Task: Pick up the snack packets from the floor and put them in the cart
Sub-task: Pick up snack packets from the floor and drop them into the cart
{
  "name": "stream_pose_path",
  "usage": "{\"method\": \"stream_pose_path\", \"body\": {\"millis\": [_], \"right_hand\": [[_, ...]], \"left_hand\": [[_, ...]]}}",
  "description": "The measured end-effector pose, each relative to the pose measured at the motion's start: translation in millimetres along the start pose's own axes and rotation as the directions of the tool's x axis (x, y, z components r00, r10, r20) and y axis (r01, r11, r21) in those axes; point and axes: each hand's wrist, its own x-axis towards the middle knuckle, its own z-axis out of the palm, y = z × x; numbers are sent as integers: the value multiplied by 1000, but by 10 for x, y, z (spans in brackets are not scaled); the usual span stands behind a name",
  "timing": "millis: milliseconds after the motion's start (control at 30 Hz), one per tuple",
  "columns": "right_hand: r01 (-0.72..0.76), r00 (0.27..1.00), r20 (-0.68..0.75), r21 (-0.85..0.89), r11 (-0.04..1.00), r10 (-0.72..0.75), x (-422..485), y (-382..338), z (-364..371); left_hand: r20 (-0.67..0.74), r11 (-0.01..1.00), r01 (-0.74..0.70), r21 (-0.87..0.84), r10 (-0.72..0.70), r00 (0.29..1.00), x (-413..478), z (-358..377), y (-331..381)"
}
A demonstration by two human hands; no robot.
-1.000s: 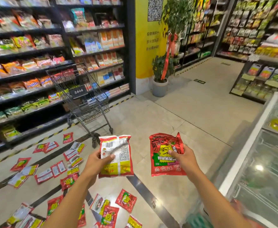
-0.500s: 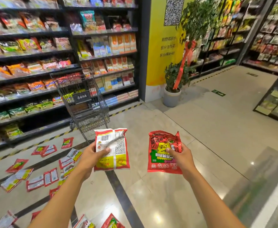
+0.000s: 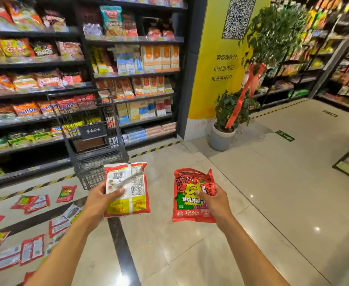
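My left hand (image 3: 99, 200) grips a red and white snack packet (image 3: 130, 186) with its printed back facing me. My right hand (image 3: 213, 200) pinches a red packet with a yellow and green label (image 3: 190, 203) by its right edge. Both packets are held at chest height, just short of the black wire shopping cart (image 3: 91, 139), which stands ahead and a little left by the shelves. Several more red and white packets (image 3: 33, 203) lie scattered on the floor at the lower left.
Stocked snack shelves (image 3: 35, 83) run behind the cart. A yellow pillar (image 3: 210, 69) and a potted plant in a grey pot (image 3: 221, 137) stand ahead to the right. More shelving lines the far right; tiled floor spreads between.
I have walked closer to the cart, which now looms larger just beyond the packets. The floor packets have slid toward the lower left of view. Both hands keep their grip.
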Motion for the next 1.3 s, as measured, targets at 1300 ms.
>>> {"method": "stream_pose_path", "body": {"millis": [1300], "right_hand": [[-32, 828, 549, -156, 987, 114, 6590, -1615, 4637]], "left_hand": [[-503, 995, 68, -79, -99, 858, 5954, -1103, 1412]]}}
